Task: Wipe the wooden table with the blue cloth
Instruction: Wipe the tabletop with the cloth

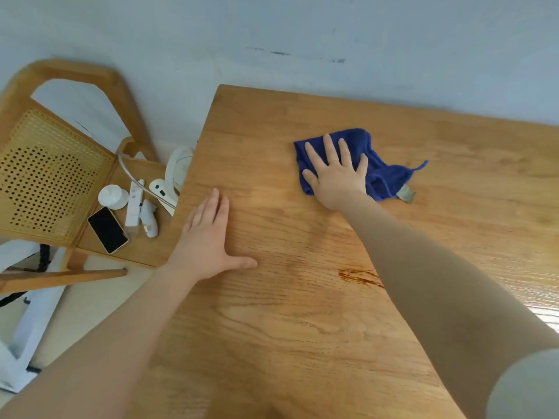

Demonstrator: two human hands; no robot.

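Observation:
The wooden table (272,328) fills the middle and right of the view, its far edge against a pale wall. A crumpled blue cloth (382,173) with a grey tag lies on the far part of the tabletop. My right hand (335,173) presses flat on the cloth's left half, fingers spread. My left hand (208,237) rests flat on the bare wood near the table's left edge, holding nothing. A dark reddish stain (360,278) marks the wood beside my right forearm.
A wooden chair (57,182) with a cane back stands left of the table. On its seat lie a black phone (107,229), a white round lid (112,196), white remotes (134,204) and a white cable. White furniture parts stand on the floor at lower left.

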